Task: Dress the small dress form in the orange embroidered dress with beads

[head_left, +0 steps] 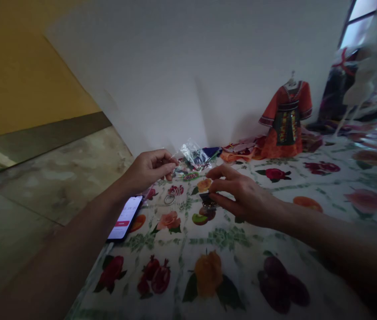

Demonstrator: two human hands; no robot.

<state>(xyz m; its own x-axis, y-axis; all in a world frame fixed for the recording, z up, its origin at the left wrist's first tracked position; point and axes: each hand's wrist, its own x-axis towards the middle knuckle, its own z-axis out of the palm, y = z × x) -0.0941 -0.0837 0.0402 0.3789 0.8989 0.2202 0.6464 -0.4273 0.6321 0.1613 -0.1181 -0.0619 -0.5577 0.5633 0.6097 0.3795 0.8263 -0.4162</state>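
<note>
My right hand (238, 192) pinches a small dark piece (207, 202), seemingly cloth with shiny specks along its lower part, just above the tablecloth (221, 240). To its left, my left hand (153, 168) is raised with thumb and fingers closed together. Whatever thin thing may be between those fingertips is too small to make out. Beyond the hands lie a crinkled clear plastic bag (194, 153) and a small green-edged patch of beads (190, 176). A round ring-like outline (169, 198) shows on the cloth between the hands.
A lit phone (125, 218) lies at the left table edge, by my left forearm. Against the wall stands a small red dress (288, 118) on a stand, with crumpled fabric (244, 150) beside it. A white figure-shaped stand (358, 89) and blurred bundles are at far right.
</note>
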